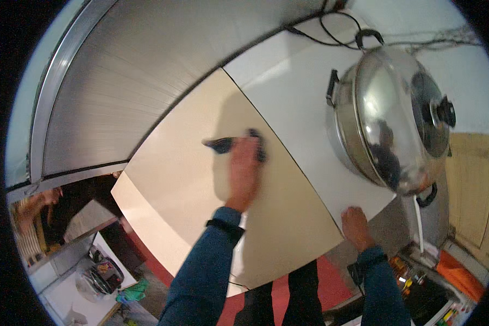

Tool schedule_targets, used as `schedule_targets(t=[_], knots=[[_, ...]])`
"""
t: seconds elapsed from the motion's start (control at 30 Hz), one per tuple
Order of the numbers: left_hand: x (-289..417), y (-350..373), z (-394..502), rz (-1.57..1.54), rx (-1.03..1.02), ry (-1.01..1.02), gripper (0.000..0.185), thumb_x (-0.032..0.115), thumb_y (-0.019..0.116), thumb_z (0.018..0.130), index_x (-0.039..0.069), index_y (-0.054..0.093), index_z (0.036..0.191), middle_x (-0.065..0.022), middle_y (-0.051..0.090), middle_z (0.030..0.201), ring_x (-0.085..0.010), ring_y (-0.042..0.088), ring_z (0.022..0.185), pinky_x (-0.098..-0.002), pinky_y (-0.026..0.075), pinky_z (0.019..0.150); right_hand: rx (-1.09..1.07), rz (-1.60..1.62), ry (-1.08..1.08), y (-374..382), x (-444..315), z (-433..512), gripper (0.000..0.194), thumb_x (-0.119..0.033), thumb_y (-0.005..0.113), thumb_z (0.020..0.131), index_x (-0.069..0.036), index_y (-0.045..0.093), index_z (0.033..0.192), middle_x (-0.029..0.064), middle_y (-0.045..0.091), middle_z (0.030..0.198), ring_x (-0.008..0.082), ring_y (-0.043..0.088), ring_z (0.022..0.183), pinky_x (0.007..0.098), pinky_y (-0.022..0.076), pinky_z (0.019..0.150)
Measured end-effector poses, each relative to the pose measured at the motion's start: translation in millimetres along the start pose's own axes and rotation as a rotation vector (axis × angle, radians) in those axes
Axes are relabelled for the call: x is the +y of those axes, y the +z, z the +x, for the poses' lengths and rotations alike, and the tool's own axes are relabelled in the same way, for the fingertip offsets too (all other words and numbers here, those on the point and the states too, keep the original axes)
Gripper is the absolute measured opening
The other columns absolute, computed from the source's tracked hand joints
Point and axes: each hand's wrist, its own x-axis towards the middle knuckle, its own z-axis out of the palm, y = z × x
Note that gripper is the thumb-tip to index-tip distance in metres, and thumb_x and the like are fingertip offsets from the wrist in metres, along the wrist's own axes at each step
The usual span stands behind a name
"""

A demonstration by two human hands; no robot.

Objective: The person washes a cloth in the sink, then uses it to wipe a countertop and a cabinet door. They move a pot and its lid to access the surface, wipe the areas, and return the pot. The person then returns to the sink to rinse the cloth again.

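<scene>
My left hand (245, 171), blurred, presses a dark cloth (222, 145) onto a beige tabletop (175, 175). Part of the cloth spreads out left of the fingers; the rest is bunched under and past them. At the front edge of a white tabletop (287, 106), beside the seam with the beige one, rests my right hand (355, 228). Its fingers are curled in, and nothing shows inside them. Farther right on the white top stands a large lidded metal pot (387, 118) with black handles and a black lid knob.
Black cables (338, 30) lie behind the pot. A grey partition panel (138, 73) borders the tabletops at the far left. Past its end, another person's hand (51, 197) shows. A shelf with a clear container (93, 281) is at lower left. Orange cloth (458, 273) lies at lower right.
</scene>
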Motion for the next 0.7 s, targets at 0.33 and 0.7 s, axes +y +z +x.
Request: schedule_targets(t=[0.33, 0.7], knots=[[-98, -24, 35, 0.09, 0.253, -0.034, 0.059, -0.004, 0.048, 0.093, 0.005, 0.043, 0.152, -0.0197, 0.044, 0.156, -0.0353, 0.04, 0.147, -0.0478, 0.03, 0.123, -0.108, -0.11, -0.156, -24, -5, -8, 0.026, -0.019, 0.054, 0.099, 0.006, 0.06, 0.096, 0.0257, 0.059, 0.097, 0.0444, 0.056, 0.096, 0.0559, 0.0458, 0.086], [-115, -17, 90, -0.017, 0.378, -0.179, 0.06, 0.001, 0.055, 0.093, 0.002, 0.041, 0.151, -0.0233, 0.042, 0.156, -0.0412, 0.033, 0.149, -0.0512, 0.021, 0.126, -0.292, -0.131, -0.132, -36, -7, -5, 0.022, -0.017, 0.055, 0.102, 0.005, 0.058, 0.101, 0.0275, 0.056, 0.108, 0.0446, 0.054, 0.1, 0.0565, 0.0451, 0.085]])
